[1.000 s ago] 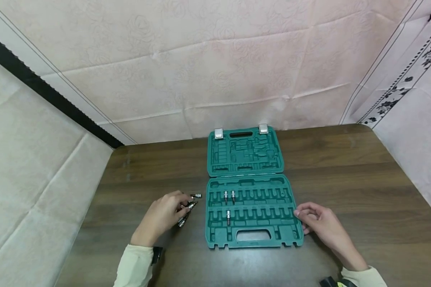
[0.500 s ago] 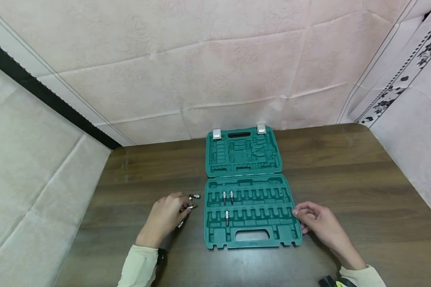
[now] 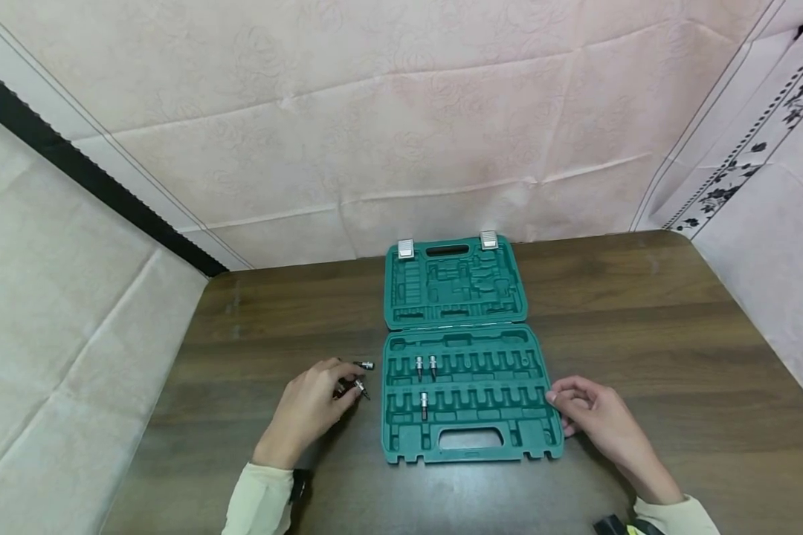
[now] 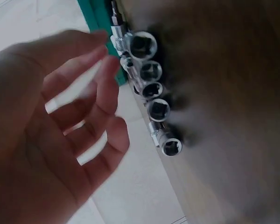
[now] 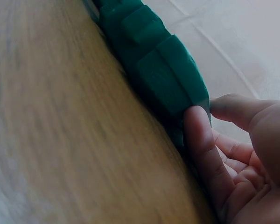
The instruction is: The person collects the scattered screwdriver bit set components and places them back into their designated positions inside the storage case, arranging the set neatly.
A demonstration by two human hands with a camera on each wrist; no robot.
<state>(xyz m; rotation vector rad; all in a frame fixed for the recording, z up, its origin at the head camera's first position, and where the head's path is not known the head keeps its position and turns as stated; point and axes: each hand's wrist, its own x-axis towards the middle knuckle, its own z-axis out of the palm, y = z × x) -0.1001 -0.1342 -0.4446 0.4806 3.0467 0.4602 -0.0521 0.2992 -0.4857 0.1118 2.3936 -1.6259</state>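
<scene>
A green tool case [image 3: 531, 438] lies unfolded on the table, with three bit sockets seated in its lower half, one being this bit socket [image 3: 424, 406]. Left of the case, my left hand [image 3: 304, 407] pinches a chrome bit socket [image 3: 361, 388] between thumb and fingertips, its tip slanting down and right. In the left wrist view several more sockets [image 4: 158, 109] lie in a row beside the fingers, square drive holes facing the camera. Another bit socket [image 3: 366, 365] lies just beyond the fingertips. My right hand [image 3: 595, 416] grips the case's right edge [image 5: 177, 79] between thumb and finger.
The brown wooden table [image 3: 642, 327] extends on both sides of the case. The case lid [image 3: 455, 286] with two metal latches lies folded back near the table's far edge. Pale patterned cloth [image 3: 401, 134] hangs behind and at the sides.
The bit socket at my left fingertips has turned from pointing up and right to pointing down and right. The left hand has shifted slightly right. My right hand stays on the case edge.
</scene>
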